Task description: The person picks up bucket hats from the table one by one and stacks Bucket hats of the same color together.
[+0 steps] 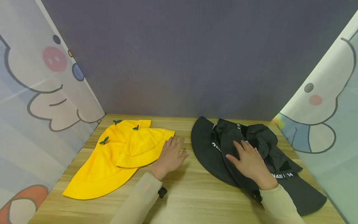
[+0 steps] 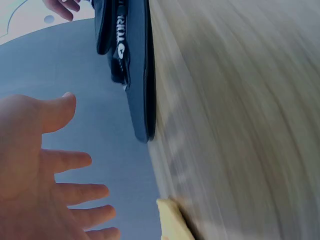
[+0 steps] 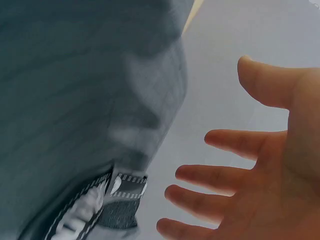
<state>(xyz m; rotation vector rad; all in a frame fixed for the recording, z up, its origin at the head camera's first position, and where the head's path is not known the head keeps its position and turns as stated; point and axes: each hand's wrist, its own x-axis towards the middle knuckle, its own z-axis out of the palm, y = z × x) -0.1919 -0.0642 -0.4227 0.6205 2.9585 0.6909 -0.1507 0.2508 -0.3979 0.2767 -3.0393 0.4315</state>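
Yellow bucket hats with small green sprouts on top lie overlapping on the left of the wooden table. My left hand is held with fingers spread beside the right edge of their brims, holding nothing. On the right lies a heap of black bucket hats with white-lettered bands. Over that heap my right hand hovers, its fingers straight and apart. In the right wrist view a gap shows between its fingers and the black fabric. The left wrist view shows the left palm empty.
A wooden table carries both groups of hats. Behind it rises a dark grey panel. Cartoon-printed curtains flank it, one on the left and one on the right. A black strap piece shows at the left wrist.
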